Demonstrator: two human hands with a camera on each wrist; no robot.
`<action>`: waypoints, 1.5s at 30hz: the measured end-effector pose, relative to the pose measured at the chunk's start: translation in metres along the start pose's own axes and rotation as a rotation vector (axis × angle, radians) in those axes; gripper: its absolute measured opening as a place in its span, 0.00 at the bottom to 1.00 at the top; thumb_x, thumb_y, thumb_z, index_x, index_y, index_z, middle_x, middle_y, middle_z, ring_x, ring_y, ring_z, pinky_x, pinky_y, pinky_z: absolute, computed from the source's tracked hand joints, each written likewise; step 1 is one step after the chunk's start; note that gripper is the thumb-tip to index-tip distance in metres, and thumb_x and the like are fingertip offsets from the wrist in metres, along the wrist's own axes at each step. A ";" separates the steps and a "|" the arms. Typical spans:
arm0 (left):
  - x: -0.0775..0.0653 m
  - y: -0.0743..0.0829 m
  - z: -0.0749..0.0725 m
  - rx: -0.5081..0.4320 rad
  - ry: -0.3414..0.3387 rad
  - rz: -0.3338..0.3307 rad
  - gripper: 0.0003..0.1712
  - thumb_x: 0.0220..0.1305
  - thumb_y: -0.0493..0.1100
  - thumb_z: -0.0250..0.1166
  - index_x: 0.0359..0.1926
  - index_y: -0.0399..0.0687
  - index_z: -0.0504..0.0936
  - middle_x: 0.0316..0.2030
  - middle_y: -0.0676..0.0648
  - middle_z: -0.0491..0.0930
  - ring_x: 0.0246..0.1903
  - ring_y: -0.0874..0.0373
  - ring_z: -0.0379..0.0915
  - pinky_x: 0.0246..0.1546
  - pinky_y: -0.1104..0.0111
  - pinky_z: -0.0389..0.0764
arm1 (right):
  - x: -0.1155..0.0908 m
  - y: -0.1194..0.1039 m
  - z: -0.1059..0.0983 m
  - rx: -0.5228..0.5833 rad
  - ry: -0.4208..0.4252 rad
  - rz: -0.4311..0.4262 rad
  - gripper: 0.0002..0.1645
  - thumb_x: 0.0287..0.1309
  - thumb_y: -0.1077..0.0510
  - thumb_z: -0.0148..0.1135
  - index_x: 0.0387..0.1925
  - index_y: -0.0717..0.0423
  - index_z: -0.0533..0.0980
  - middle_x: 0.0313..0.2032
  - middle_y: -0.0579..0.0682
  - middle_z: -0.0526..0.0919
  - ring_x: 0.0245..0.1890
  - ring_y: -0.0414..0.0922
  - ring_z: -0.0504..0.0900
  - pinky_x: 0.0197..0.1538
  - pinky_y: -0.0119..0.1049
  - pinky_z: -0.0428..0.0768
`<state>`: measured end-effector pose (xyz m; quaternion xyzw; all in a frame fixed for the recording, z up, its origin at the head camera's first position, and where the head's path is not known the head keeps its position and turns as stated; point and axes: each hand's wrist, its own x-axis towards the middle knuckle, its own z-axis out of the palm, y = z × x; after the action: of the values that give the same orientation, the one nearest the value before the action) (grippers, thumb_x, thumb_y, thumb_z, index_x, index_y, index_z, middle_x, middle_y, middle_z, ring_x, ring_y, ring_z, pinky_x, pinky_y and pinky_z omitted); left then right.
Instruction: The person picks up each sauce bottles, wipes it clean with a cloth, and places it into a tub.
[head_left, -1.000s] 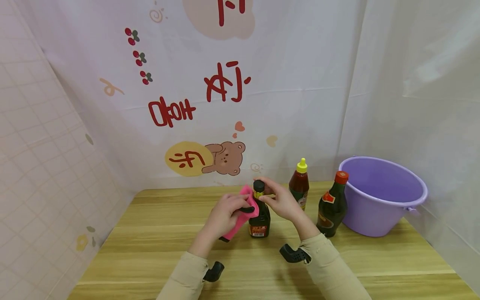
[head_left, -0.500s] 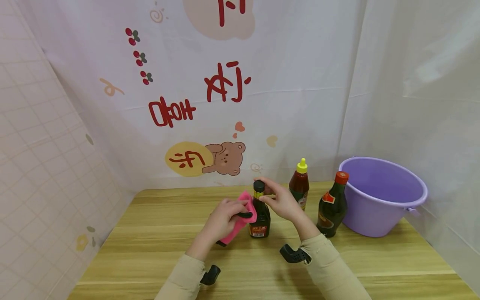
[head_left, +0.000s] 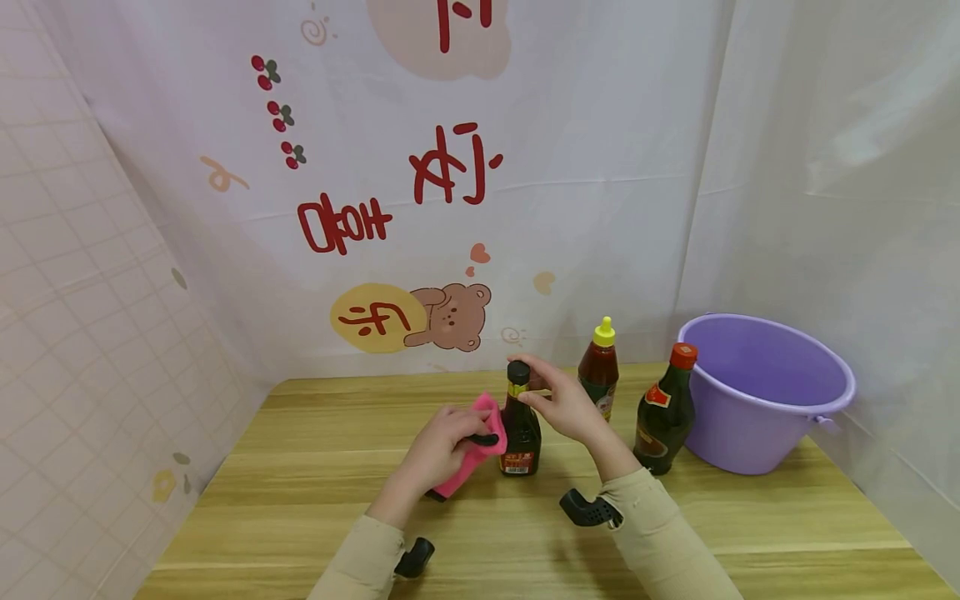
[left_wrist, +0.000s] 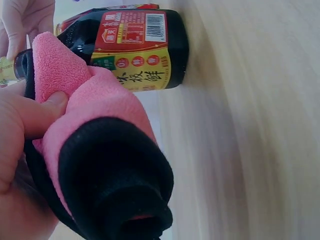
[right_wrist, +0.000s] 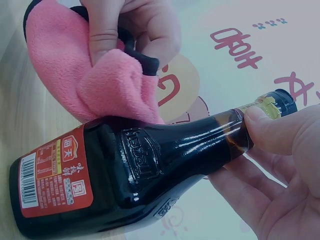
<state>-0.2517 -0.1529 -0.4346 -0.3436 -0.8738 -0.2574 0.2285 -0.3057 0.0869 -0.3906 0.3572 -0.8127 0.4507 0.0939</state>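
The right hand [head_left: 564, 403] pinches the likely slick, weighty soy sauce bottle [head_left: 521, 435] by its neck [right_wrist: 225, 132], the surest hold, while the left hand [head_left: 435, 450] pinches a soft pink cloth [right_wrist: 65, 60], seemingly touching it.

Pink w/ blk edge [right_wrist: 150, 65] on cloth [right_wrist: 110, 89]. Near-blk w/ red & yel label [left_wrist: 131, 47] on bottle [right_wrist: 155, 155]. Purple on bucket [head_left: 757, 433]. Lt brown stripes on surface [head_left: 315, 450].

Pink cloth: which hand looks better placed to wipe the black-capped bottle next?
Probably the left hand: it pinches the pink cloth beside the black-capped bottle, while the right hand grips the bottle's neck.
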 end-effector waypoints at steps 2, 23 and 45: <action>-0.002 0.000 0.001 -0.007 -0.010 -0.017 0.19 0.51 0.22 0.68 0.36 0.52 0.83 0.50 0.51 0.84 0.46 0.53 0.77 0.50 0.59 0.76 | 0.000 0.000 0.000 -0.001 -0.001 0.000 0.33 0.62 0.68 0.64 0.67 0.51 0.69 0.47 0.54 0.83 0.44 0.50 0.85 0.47 0.52 0.81; -0.012 -0.007 0.011 0.015 -0.034 0.019 0.20 0.49 0.20 0.67 0.34 0.51 0.83 0.49 0.49 0.85 0.46 0.53 0.78 0.47 0.60 0.75 | -0.001 0.001 -0.001 0.001 -0.001 -0.011 0.33 0.62 0.68 0.64 0.68 0.53 0.68 0.46 0.54 0.83 0.43 0.49 0.85 0.46 0.51 0.82; -0.012 -0.011 0.020 0.111 -0.197 0.035 0.16 0.54 0.24 0.67 0.32 0.52 0.84 0.34 0.57 0.84 0.34 0.57 0.76 0.45 0.63 0.77 | -0.001 -0.001 0.001 0.010 -0.002 0.006 0.36 0.63 0.68 0.63 0.70 0.50 0.66 0.50 0.55 0.82 0.45 0.49 0.84 0.47 0.48 0.81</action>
<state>-0.2566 -0.1537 -0.4596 -0.3692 -0.8988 -0.1697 0.1646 -0.3047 0.0859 -0.3913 0.3556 -0.8116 0.4547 0.0897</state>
